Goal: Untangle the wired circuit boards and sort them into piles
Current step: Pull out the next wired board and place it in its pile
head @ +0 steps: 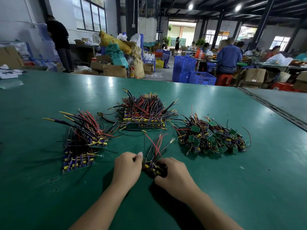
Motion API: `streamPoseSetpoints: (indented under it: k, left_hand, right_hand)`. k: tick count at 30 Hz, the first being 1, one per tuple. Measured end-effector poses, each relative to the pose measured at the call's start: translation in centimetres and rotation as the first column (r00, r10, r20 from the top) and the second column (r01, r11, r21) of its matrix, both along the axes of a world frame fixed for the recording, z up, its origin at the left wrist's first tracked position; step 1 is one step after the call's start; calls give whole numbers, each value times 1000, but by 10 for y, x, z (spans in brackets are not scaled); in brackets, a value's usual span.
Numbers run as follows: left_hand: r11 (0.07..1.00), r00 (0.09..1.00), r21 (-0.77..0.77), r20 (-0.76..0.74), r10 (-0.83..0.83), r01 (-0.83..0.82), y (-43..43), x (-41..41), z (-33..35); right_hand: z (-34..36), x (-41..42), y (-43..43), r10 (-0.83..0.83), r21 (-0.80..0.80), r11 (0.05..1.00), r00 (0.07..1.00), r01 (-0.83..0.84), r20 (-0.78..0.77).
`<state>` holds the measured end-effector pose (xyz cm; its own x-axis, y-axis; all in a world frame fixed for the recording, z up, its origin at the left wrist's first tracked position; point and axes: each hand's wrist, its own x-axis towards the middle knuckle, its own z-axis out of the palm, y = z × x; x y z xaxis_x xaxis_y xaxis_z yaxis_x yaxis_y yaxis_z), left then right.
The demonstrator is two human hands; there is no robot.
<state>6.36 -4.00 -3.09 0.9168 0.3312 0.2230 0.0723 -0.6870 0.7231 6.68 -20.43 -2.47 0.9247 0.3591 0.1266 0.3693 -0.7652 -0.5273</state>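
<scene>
Knuckles up, left hand [127,166] and right hand [174,177] around wired bundle [153,168]

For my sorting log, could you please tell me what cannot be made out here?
Head view only:
- bunch: its boards are mostly covered by the left hand and right hand; count unclear.
- each grip: fingertips hidden behind hand or bunch.
- right pile: board markings too small.
- middle pile: lower boards buried under wires.

left hand [127,166]: fingers [138,156] curled, pinching | right hand [173,177]: fingers curled, gripping
</scene>
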Motion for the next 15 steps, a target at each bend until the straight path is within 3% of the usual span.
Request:
streamPoseSetpoints:
  k: [5, 11, 15]
  left_hand:
    - [909, 1000, -418, 2, 11, -10, 0, 0, 1]
    - [789, 987, -598, 18, -157, 137, -7, -1, 1]
    - [471, 949, -853, 81, -306, 224, -7, 2, 4]
  right_hand:
    - [5, 8, -15, -172, 347, 905, 959, 244, -227]
    - [6, 12, -24, -94, 588, 760, 943, 276, -320]
    - [8, 11, -23, -32, 611, 770, 967, 184, -251]
